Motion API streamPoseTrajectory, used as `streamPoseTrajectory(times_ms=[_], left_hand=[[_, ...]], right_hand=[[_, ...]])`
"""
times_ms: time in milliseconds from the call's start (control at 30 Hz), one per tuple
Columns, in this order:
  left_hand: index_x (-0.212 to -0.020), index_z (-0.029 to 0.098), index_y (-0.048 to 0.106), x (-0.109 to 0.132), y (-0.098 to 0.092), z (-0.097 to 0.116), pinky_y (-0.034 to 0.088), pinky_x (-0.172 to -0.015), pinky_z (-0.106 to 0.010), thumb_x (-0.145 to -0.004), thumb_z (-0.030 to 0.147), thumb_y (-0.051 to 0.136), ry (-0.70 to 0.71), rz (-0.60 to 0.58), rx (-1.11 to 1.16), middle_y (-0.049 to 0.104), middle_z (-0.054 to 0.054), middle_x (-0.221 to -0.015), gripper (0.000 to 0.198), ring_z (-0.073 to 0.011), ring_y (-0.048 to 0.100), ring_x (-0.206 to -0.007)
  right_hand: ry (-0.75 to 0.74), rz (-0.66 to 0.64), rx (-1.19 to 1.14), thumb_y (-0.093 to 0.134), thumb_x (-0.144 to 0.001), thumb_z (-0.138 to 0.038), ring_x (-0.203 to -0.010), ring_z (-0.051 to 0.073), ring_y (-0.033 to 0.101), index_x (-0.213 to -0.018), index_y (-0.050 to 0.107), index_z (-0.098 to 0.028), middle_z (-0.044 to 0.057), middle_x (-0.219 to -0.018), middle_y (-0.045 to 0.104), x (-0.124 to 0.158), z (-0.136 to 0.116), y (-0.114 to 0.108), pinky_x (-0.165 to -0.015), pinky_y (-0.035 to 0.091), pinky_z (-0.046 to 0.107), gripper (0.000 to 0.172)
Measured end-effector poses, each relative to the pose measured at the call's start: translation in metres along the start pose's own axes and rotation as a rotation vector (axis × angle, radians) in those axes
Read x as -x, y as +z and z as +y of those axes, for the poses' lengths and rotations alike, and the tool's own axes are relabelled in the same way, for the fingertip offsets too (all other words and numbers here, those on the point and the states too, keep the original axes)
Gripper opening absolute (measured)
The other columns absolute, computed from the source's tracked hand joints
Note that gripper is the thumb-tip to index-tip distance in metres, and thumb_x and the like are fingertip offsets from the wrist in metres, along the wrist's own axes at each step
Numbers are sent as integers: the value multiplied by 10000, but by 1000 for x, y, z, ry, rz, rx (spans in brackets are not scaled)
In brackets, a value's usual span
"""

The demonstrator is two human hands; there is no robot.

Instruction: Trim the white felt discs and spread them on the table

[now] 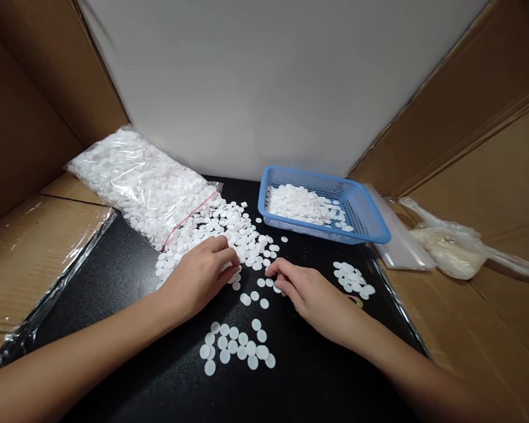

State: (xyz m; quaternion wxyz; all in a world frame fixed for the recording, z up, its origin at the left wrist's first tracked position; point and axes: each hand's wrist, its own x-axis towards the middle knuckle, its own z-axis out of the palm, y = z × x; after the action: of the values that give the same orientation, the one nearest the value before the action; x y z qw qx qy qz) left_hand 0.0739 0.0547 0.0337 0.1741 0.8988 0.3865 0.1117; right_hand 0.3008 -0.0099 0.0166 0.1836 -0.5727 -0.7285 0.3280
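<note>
A heap of small white discs (235,232) spills from an open clear plastic bag (143,182) onto a black table (127,276). My left hand (200,273) rests palm down at the heap's near edge, fingers curled over some discs. My right hand (311,294) lies beside it, fingertips pinched at loose discs (255,296) near the heap. A small group of discs (238,345) sits between my forearms, and another small group (351,279) lies to the right of my right hand.
A blue mesh basket (365,214) holding more white discs stands at the back right. Cardboard walls flank both sides, with a white wall behind. A clear bag with pale contents (449,249) and a flat plastic sheet (401,244) lie on the right cardboard.
</note>
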Motion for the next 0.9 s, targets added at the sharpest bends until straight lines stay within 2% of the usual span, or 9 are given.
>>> streamPoseTrajectory(times_ms=[67, 133, 267, 433, 567, 667, 767, 833, 900], left_hand=[[-868, 178, 641, 12, 0, 2, 479, -697, -282, -959, 146, 532, 62, 20, 40, 609, -32, -892, 146, -182, 621, -810], [-873, 182, 636, 24, 3, 3, 473, -678, -267, -967, 131, 505, 97, -34, 89, 618, -21, -864, 170, -169, 623, -776], [-894, 197, 646, 40, 14, -1, 459, -654, -232, -927, 60, 543, 32, -152, 282, 652, 5, -853, 175, -143, 642, -752], [-875, 201, 649, 37, 15, -7, 456, -667, -247, -926, 83, 565, -68, -180, 337, 643, -5, -911, 154, -155, 637, -784], [-985, 225, 639, 35, 17, -5, 467, -682, -258, -964, 133, 544, -33, -118, 344, 639, -9, -953, 134, -166, 640, -821], [-1046, 232, 639, 33, 25, -1, 472, -671, -278, -974, 198, 553, 86, -63, 222, 624, -19, -925, 117, -185, 627, -818], [-989, 208, 655, 30, 35, 1, 454, -629, -294, -990, 223, 523, 183, -20, 13, 602, -28, -851, 132, -190, 589, -745], [-930, 190, 657, 28, 39, 2, 433, -603, -293, -1023, 218, 455, 240, 4, -76, 586, -29, -801, 224, -182, 557, -694], [-894, 179, 652, 27, 40, 1, 411, -586, -292, -1046, 208, 400, 298, 32, -102, 571, -28, -767, 296, -178, 535, -670]], right_hand=[[23, -70, -80, 415, -997, -172, -554, 136, 537, -995, 538, -250, -49, -695, 566, 4, -8, 2, -520, 390, 240, 146], [35, -111, -103, 470, -979, -146, -538, 121, 514, -932, 516, -245, -62, -681, 556, 7, -17, 6, -502, 361, 225, 119], [10, -107, 112, 620, -916, -128, -570, 133, 533, -750, 483, -226, -51, -669, 584, 8, -25, 11, -523, 347, 241, 236], [-35, 115, 202, 505, -979, -172, -662, 171, 609, -779, 559, -231, 1, -765, 630, 6, -12, 5, -596, 448, 283, 215], [-44, 180, 140, 440, -998, -214, -678, 174, 630, -816, 589, -240, 8, -777, 657, 3, 1, -1, -611, 471, 286, 236], [43, 285, 290, 410, -1026, -380, -550, 176, 572, -701, 544, -238, 4, -645, 615, 4, 14, -13, -511, 383, 289, 379], [146, 375, 492, 424, -1005, -522, -418, 158, 439, -562, 445, -236, -7, -497, 492, 9, 25, -28, -452, 265, 303, 528], [91, 415, 516, 411, -1017, -467, -455, 159, 471, -659, 548, -230, 16, -617, 573, 11, 27, -32, -464, 305, 308, 450], [-44, 426, 446, 398, -1029, -332, -623, 184, 588, -924, 647, -212, 66, -875, 650, 10, 23, -27, -555, 426, 320, 296]])
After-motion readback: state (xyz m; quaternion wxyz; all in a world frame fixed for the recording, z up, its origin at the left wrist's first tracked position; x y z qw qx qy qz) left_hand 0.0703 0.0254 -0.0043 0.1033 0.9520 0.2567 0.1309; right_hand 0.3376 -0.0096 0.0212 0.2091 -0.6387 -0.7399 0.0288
